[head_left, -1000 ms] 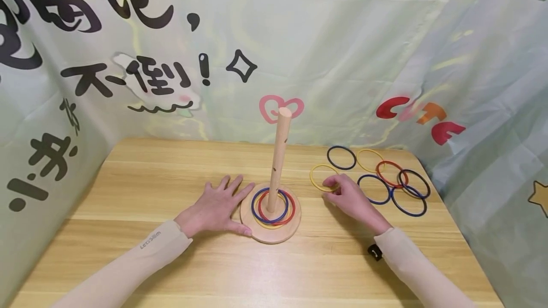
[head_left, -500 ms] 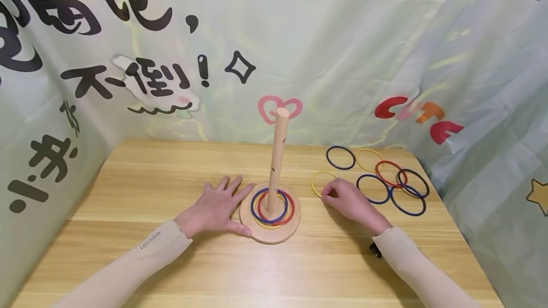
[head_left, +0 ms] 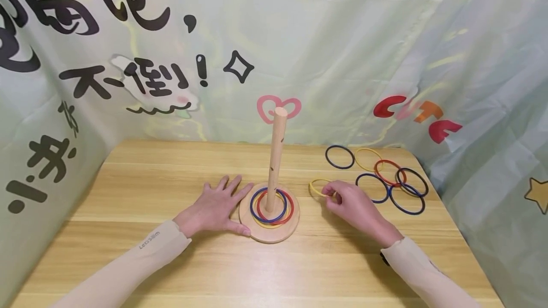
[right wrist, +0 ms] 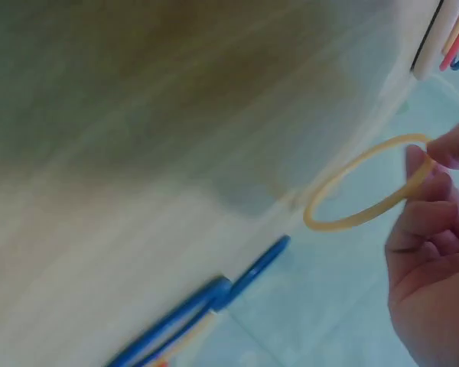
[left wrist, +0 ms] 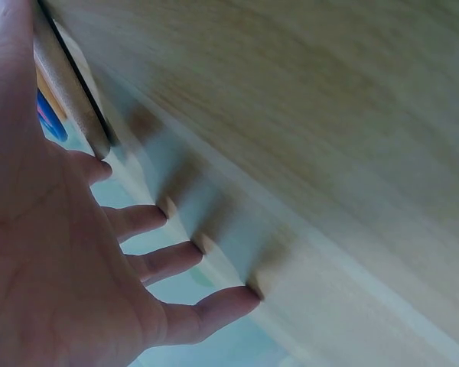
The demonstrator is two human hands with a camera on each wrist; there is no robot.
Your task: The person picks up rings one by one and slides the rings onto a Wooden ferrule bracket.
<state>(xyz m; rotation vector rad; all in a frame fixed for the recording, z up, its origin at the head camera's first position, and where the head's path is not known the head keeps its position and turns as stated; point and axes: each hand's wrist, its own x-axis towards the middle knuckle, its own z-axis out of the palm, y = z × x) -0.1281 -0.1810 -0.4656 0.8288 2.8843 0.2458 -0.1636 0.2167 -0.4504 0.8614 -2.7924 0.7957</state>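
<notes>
My right hand [head_left: 357, 208] pinches a thin yellow ring [right wrist: 359, 220] between thumb and fingers, to the right of the wooden stand. In the right wrist view the ring is tilted and appears to be off the tabletop. My left hand [head_left: 214, 208] lies with spread fingers at the left of the round wooden base [head_left: 270, 237]. Its thumb touches the base's rim, and its other fingertips [left wrist: 237, 300] rest on the table. From the base rises an upright wooden peg [head_left: 277, 151]. Around its foot lie a blue ring [head_left: 252, 210], a red ring [head_left: 293, 203] and a yellow ring [head_left: 267, 226].
On the right of the wooden table [head_left: 171, 265] lie several loose rings: a dark blue ring [head_left: 326, 157], a yellow ring [head_left: 364, 149], a red ring [head_left: 376, 171] and more blue ones, some overlapping. A printed cloth [head_left: 334, 61] hangs behind and at the sides.
My right hand first touched the yellow ring lying on the table, then shifted its grip to the near edge; now the ring is tilted up. The left hand and stand stay in place.
</notes>
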